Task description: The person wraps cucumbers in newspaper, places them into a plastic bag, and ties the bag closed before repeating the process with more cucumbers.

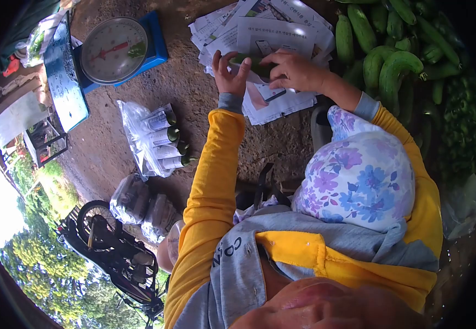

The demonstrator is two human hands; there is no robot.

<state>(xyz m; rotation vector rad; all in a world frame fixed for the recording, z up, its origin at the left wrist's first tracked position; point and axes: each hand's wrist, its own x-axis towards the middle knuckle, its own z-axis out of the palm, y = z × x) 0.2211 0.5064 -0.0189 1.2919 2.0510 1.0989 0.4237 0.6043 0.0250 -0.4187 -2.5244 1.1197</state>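
Observation:
A dark green gourd (253, 64) lies across a stack of printed paper sheets (276, 33), between my two hands. My left hand (231, 75) grips its left end, thumb and fingers curved about it. At the other end my right hand (297, 71) holds the gourd with bent fingers, which hide that end. Printed sheets lie under both hands, and a lower sheet (273, 107) reaches toward me.
Large green gourds (394, 71) are heaped at right, beside smaller bumpy green vegetables (462, 126). At left lie a clear bag of paper-wrapped gourds (153, 137) and more filled bags (144, 205). A dial scale (114, 50) stands upper left; a motorbike (114, 247) is lower left.

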